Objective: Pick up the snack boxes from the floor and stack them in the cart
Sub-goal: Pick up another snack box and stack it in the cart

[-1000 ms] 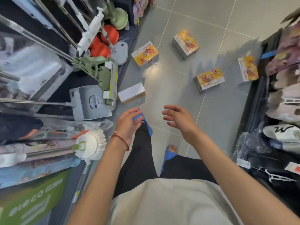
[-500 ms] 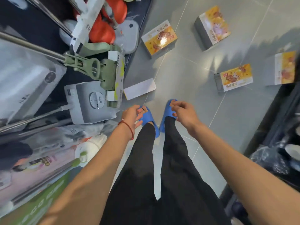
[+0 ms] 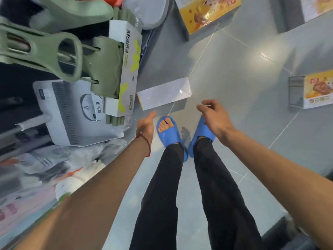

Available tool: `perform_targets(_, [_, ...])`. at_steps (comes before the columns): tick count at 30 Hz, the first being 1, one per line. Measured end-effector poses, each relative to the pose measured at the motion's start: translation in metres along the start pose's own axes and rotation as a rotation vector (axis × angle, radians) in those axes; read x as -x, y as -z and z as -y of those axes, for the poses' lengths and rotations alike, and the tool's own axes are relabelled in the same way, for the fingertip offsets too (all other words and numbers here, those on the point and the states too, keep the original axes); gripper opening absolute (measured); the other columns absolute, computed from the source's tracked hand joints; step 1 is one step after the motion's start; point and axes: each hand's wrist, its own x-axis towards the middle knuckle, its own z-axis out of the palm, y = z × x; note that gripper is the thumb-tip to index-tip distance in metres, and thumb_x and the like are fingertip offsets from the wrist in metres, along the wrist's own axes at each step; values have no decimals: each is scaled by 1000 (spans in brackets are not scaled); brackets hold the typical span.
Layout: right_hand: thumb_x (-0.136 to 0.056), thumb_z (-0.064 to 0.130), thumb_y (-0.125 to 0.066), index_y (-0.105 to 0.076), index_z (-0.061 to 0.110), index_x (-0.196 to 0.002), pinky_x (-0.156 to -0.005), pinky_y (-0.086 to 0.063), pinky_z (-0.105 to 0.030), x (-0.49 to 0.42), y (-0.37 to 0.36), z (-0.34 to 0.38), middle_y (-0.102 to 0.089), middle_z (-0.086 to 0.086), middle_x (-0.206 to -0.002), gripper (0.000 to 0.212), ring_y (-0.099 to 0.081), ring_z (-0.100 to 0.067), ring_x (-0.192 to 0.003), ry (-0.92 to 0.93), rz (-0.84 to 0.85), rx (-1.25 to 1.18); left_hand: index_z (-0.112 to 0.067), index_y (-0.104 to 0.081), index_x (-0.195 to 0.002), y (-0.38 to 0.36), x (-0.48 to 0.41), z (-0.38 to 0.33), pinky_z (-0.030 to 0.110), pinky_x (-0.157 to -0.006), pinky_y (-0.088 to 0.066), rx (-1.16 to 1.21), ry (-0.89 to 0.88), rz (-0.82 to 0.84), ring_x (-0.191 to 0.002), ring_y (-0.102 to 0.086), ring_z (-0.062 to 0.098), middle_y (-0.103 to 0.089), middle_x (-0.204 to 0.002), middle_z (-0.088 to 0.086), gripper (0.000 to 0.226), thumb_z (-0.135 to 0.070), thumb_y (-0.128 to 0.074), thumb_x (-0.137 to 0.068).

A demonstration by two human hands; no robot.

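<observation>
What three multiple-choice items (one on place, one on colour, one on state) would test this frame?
1. Where is the white-faced snack box?
A) on the floor just ahead of the slides
B) in a cart
C) on a shelf

2. What colour are the slides?
A) red
B) blue
C) green

3. What do the left hand and right hand hold?
A) one box each
B) one box together
C) nothing

Key:
1. A, it lies on the floor beyond the slides.
2. B, both are blue.
3. C, both hands are empty.
</observation>
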Motion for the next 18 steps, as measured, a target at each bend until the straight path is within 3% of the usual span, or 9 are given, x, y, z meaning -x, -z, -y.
perform_targets(3, [-62, 78, -52, -59, 43, -122, -108, -46, -54, -63, -19, -9, -68, 16, -113, 70, -63, -25, -116, -33, -6, -23, -18, -63, -111, -13, -53, -6, 29, -98, -36, 55, -55, -72, -109, -51, 18, -55, -118, -3, 33, -47, -64, -94])
perform_targets(6, [-66, 81, -50, -60, 38, -126, -111, -43, -54, -106, -38, 1, -65, 8, -125, 75, -60, -26, -121, -59, 2, -77, -14, -51, -146, -29, -100, -15, 30, -111, -31, 102, 3, -165, -135, -46, 14, -48, -147, -3, 98, -73, -69, -70])
perform_targets(7, [-75, 78, -51, -59, 34, -131, -112, -43, -53, -120, -44, 5, -62, 7, -127, 72, -58, -25, -122, -67, 9, -92, -13, -42, -152, -35, -116, -17, 33, -117, -27, 109, 13, -194, -143, -40, 18, -40, -156, 2, 106, -75, -67, -70])
perform_targets(9, [-90, 72, -49, -56, 25, -141, -113, -43, -51, -149, -55, 8, -57, 3, -134, 70, -54, -24, -126, -61, -7, -110, -8, -28, -155, -45, -146, -21, 36, -119, -21, 115, 41, -271, -148, -31, 24, -29, -161, 11, 98, -66, -64, -86])
perform_targets(12, [-83, 83, -45, -53, 28, -146, -112, -44, -54, -185, -67, 12, -52, 1, -149, 84, -50, -27, -135, -50, -21, -80, -7, -34, -151, -54, -181, -25, 31, -113, -27, 148, 59, -353, -144, -38, 27, -37, -157, 14, 84, -57, -64, -91])
perform_targets(15, [-89, 81, -46, -62, 30, -119, -106, -50, -56, -203, -76, 14, -57, 1, -132, 61, -53, -30, -123, -79, 31, -93, -4, -37, -149, -56, -197, -29, 32, -111, -30, 154, 77, -396, -142, -40, 30, -40, -155, 17, 84, -60, -62, -91])
perform_targets(18, [-93, 74, -46, -62, 31, -105, -83, -62, -54, -207, -82, 19, -58, 0, -122, 47, -58, -29, -111, -114, 71, -131, -6, -39, -146, -55, -201, -30, 37, -111, -33, 135, 88, -428, -139, -43, 33, -44, -151, 18, 84, -63, -61, -89])
